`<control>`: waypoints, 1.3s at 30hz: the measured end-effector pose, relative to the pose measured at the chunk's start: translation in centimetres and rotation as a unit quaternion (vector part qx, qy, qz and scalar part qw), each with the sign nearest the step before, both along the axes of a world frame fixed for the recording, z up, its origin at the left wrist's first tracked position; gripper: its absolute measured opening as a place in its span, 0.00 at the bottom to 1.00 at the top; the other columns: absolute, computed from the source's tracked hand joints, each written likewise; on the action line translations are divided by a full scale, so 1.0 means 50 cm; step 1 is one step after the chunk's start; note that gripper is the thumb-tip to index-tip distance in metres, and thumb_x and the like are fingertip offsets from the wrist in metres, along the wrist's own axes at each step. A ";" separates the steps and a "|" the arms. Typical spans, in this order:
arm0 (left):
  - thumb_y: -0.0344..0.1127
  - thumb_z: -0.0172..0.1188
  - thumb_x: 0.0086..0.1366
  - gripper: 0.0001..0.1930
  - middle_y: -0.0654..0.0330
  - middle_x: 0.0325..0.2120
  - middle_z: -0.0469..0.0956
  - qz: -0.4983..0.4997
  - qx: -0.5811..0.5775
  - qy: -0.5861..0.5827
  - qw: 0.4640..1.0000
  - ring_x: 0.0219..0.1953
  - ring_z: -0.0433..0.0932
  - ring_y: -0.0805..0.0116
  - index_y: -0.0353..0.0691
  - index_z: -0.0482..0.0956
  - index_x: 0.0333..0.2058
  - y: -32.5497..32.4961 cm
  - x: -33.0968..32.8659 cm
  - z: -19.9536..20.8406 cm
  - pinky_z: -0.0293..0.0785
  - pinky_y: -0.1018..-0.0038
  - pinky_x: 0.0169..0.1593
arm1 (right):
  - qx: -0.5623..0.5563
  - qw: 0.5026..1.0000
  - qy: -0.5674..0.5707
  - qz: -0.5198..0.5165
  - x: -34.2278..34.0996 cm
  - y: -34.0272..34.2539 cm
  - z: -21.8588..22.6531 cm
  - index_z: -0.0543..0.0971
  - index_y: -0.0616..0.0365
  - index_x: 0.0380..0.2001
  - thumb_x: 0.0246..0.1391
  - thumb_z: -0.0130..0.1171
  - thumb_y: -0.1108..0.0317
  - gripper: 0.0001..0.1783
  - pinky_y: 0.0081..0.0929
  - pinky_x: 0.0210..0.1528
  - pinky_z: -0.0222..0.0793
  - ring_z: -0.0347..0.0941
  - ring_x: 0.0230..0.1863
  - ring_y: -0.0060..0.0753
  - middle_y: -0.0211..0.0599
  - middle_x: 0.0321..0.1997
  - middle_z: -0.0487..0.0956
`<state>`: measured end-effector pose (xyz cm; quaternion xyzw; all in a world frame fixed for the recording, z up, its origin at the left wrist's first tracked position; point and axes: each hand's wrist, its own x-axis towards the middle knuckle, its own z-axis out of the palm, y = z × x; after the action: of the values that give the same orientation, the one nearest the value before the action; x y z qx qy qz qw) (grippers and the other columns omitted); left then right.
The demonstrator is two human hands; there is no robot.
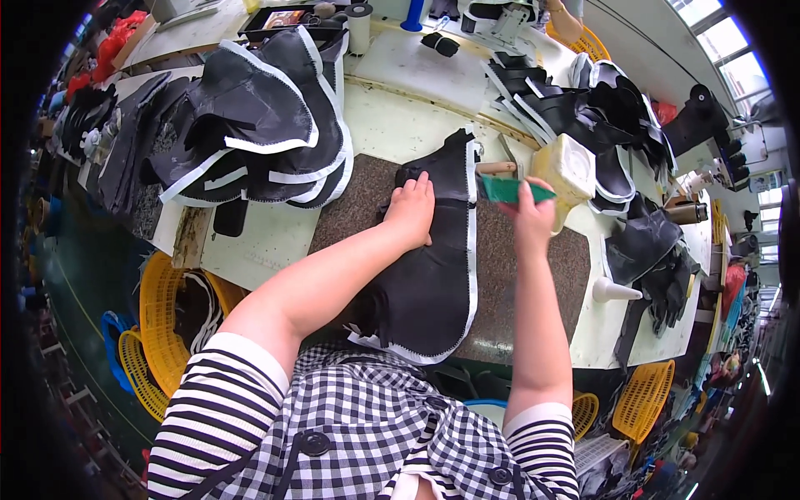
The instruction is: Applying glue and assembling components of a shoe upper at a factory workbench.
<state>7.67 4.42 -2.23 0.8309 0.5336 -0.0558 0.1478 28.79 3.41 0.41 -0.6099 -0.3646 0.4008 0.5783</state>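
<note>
A black panel with white toothed edging (433, 275) lies on a speckled brown board (533, 279) in front of me. My left hand (410, 210) rests flat on its upper part, fingers stretched out. To the right of the panel, my right hand (533, 210) is closed on a flat green scraper (503, 190), held level above the board. Just beside that hand is a yellowish plastic container (573, 162), smeared and tilted in view. A wooden handle (495, 167) shows behind the scraper; its other end is partly hidden.
Stacked black panels with white edging (275, 108) fill the left of the table, and more black pieces (612, 108) lie at the right. A white cone (615, 290) lies near the right edge. Yellow baskets (162, 308) stand below, left and right. Another person's arm (567, 21) shows at the back.
</note>
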 end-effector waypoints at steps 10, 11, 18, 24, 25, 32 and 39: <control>0.46 0.79 0.34 0.56 0.49 0.65 0.55 0.048 0.022 -0.139 0.989 0.62 0.61 0.54 0.27 0.59 0.60 -0.015 -0.026 -0.035 0.60 0.65 0.65 | 0.065 0.919 -0.387 0.046 -0.101 0.101 -0.055 0.73 0.49 0.43 0.59 0.55 0.70 0.09 0.40 0.33 0.70 0.76 0.30 0.53 0.48 0.29 0.79; 0.46 0.79 0.34 0.56 0.49 0.65 0.55 0.050 0.020 -0.141 0.989 0.62 0.61 0.54 0.27 0.59 0.60 -0.017 -0.026 -0.038 0.60 0.65 0.65 | 0.009 0.933 -0.348 0.088 -0.093 0.112 -0.055 0.74 0.50 0.42 0.57 0.56 0.73 0.09 0.38 0.33 0.71 0.77 0.30 0.50 0.48 0.30 0.79; 0.42 0.80 0.32 0.56 0.48 0.63 0.56 0.090 0.004 -0.230 0.969 0.64 0.58 0.52 0.26 0.59 0.60 -0.016 -0.039 -0.050 0.58 0.64 0.66 | -0.044 0.909 -0.229 0.344 -0.048 0.123 0.021 0.76 0.55 0.39 0.56 0.57 0.75 0.08 0.29 0.31 0.70 0.75 0.25 0.31 0.38 0.26 0.79; 0.42 0.80 0.32 0.56 0.49 0.63 0.56 0.075 -0.001 -0.226 0.971 0.64 0.58 0.53 0.27 0.59 0.60 -0.014 -0.029 -0.042 0.58 0.64 0.66 | 0.053 0.912 -0.364 0.183 -0.022 0.145 -0.028 0.77 0.55 0.40 0.56 0.55 0.77 0.08 0.26 0.26 0.69 0.74 0.26 0.24 0.34 0.26 0.78; 0.42 0.80 0.31 0.56 0.50 0.64 0.56 0.076 -0.005 -0.226 0.971 0.64 0.58 0.53 0.27 0.59 0.60 -0.014 -0.028 -0.041 0.58 0.64 0.66 | -0.017 0.937 -0.290 0.194 -0.013 0.130 -0.035 0.77 0.55 0.40 0.57 0.55 0.76 0.08 0.25 0.26 0.71 0.74 0.27 0.24 0.34 0.28 0.78; 0.41 0.80 0.33 0.55 0.51 0.64 0.55 0.078 -0.010 -0.218 0.973 0.64 0.57 0.51 0.28 0.59 0.60 -0.011 -0.029 -0.042 0.57 0.62 0.66 | 0.065 0.967 -0.157 0.188 -0.030 0.039 0.009 0.77 0.54 0.39 0.55 0.51 0.83 0.12 0.23 0.37 0.76 0.79 0.36 0.28 0.34 0.37 0.81; 0.43 0.80 0.33 0.56 0.49 0.64 0.55 0.065 -0.005 -0.202 0.977 0.64 0.58 0.51 0.27 0.60 0.60 -0.018 -0.032 -0.047 0.58 0.63 0.67 | 0.106 0.876 -0.380 0.277 -0.038 -0.098 -0.013 0.77 0.54 0.38 0.47 0.52 0.87 0.17 0.33 0.44 0.75 0.80 0.40 0.41 0.40 0.37 0.81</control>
<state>6.07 3.53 -4.60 0.7879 0.5453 0.1201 0.2596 26.91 -1.47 -0.22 -0.5242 -0.7507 0.2412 0.3216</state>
